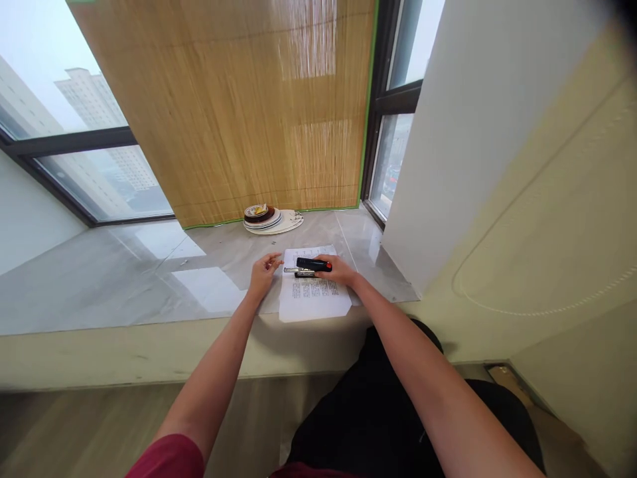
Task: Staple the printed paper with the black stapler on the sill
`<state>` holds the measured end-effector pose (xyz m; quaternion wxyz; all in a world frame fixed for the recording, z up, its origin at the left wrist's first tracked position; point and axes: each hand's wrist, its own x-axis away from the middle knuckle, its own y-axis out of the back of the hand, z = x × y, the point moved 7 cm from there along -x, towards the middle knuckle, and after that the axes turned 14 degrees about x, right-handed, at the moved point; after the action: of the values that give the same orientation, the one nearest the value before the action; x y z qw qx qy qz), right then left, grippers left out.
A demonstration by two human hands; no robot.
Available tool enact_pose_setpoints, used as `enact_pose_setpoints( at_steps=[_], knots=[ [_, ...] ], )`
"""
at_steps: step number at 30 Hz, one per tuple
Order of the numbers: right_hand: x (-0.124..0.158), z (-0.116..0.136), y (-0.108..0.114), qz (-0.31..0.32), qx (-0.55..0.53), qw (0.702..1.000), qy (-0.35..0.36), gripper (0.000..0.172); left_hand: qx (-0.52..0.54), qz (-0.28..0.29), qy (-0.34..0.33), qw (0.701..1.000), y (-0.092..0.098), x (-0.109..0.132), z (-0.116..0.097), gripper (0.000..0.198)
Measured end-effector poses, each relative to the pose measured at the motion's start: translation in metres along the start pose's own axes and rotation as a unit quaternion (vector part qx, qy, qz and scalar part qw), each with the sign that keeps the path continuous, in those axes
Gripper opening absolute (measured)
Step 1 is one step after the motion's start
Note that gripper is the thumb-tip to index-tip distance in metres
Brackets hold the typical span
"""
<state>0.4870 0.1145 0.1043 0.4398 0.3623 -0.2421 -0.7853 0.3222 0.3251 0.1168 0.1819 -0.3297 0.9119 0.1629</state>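
Observation:
My right hand (339,269) is closed around the rear end of a black stapler (312,265) with a red spot at its back. The stapler's top is lifted away, and its metal magazine sticks out toward the left. Under it lie printed paper sheets (313,305) on the grey stone sill, their near edge reaching over the sill's front edge. Just left of the paper is my left hand (265,271), fingers loosely bent and apart, close to the stapler's front end. I can make out nothing in it.
A stack of plates (262,219) and an oval white plate (291,222) sit farther back on the sill (139,285). Behind them hangs a bamboo blind (249,119) between windows. A white wall (438,166) bounds the right side. My dark-clad legs are below the sill.

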Motion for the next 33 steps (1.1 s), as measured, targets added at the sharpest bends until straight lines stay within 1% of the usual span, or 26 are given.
enact_pose_setpoints(
  at_steps=[3,7,10,13,16,18,20,24,26,28,31,33],
  knots=[
    [0.000,-0.001,-0.001,-0.001,0.001,1.000,-0.006,0.041,-0.038,0.015,-0.022,0.999,-0.004,-0.003,-0.003,0.029],
    [-0.002,0.000,-0.001,0.007,0.007,1.000,-0.003,0.041,-0.068,0.075,-0.045,0.994,-0.018,-0.002,-0.004,0.018],
    [-0.002,0.000,-0.002,0.014,0.007,1.000,-0.003,0.041,-0.066,0.117,-0.054,0.989,-0.027,0.001,-0.005,0.013],
    [-0.001,0.000,-0.002,0.010,0.006,1.000,-0.003,0.041,-0.070,0.145,-0.069,0.985,-0.031,0.004,-0.008,0.013],
    [-0.001,0.001,-0.003,0.011,0.007,1.000,0.000,0.042,-0.084,0.152,-0.075,0.982,-0.033,0.006,-0.012,0.014],
    [-0.004,0.000,-0.001,0.015,0.008,1.000,-0.011,0.043,-0.088,0.149,-0.077,0.982,-0.032,0.007,-0.014,0.014],
    [-0.012,-0.001,0.001,0.048,0.020,0.998,-0.033,0.039,-0.085,0.148,-0.078,0.982,-0.033,0.007,-0.015,0.014],
    [-0.036,-0.001,0.003,0.162,0.082,0.982,-0.051,0.029,-0.080,0.147,-0.082,0.982,-0.033,0.008,-0.015,0.017],
    [-0.047,-0.001,0.005,0.182,0.102,0.976,-0.056,0.030,-0.079,0.146,-0.079,0.983,-0.032,0.008,-0.014,0.020],
    [-0.055,-0.002,0.004,0.195,0.097,0.974,-0.064,0.032,-0.072,0.144,-0.072,0.984,-0.031,0.008,-0.013,0.023],
    [-0.061,-0.006,-0.002,0.225,0.091,0.967,-0.071,0.038,-0.060,0.142,-0.056,0.986,-0.030,0.009,-0.012,0.025],
    [-0.063,-0.011,-0.006,0.252,0.114,0.957,-0.084,0.043,-0.056,0.141,-0.048,0.987,-0.029,0.009,-0.010,0.025]
  ],
)
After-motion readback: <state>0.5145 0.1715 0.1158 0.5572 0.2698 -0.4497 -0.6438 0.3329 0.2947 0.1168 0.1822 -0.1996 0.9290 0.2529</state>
